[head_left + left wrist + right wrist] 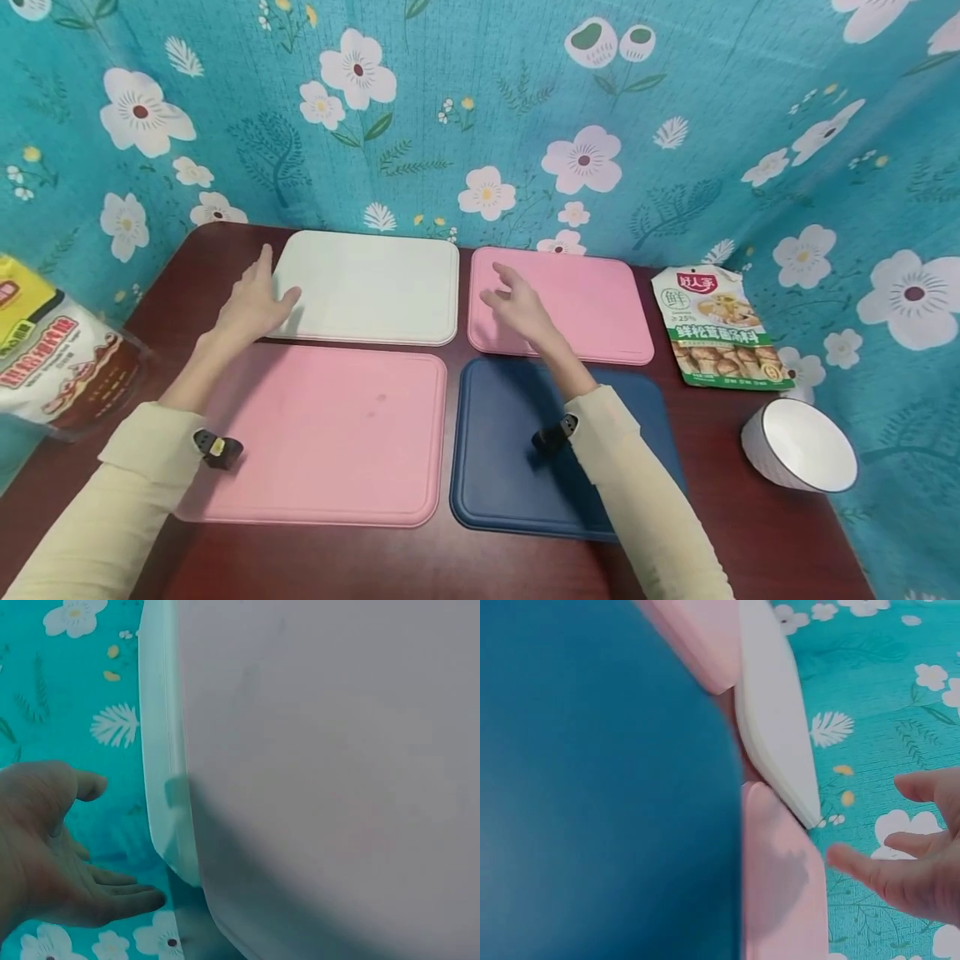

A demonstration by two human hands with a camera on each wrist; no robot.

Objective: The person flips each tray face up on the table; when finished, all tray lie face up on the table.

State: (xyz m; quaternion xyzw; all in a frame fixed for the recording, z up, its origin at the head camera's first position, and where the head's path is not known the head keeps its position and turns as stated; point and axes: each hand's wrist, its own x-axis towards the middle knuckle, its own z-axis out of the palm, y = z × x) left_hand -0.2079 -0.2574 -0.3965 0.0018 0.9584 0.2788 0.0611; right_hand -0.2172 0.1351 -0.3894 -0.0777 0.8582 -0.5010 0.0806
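Observation:
Four flat boards with rounded corners lie on the table in two rows. My left hand (pixel 255 304) is at the left edge of the white board (pixel 367 287), fingers extended and thumb apart, holding nothing. Over the left part of the back pink board (pixel 577 304) is my right hand (pixel 517 308), its fingers spread and nothing in them. The left wrist view mostly shows the front pink board (pixel 337 765), with the left hand (pixel 60 847) off to the side. A large blue board (pixel 607 787) fills much of the right wrist view, beside the right hand (pixel 915 855).
To the right are a green-and-white food packet (pixel 720 329) and a white bowl (pixel 802 446). A plastic bag of brown contents (pixel 67 367) stands at the far left. A turquoise flowered cloth (pixel 450 108) hangs behind the dark red table (pixel 360 567).

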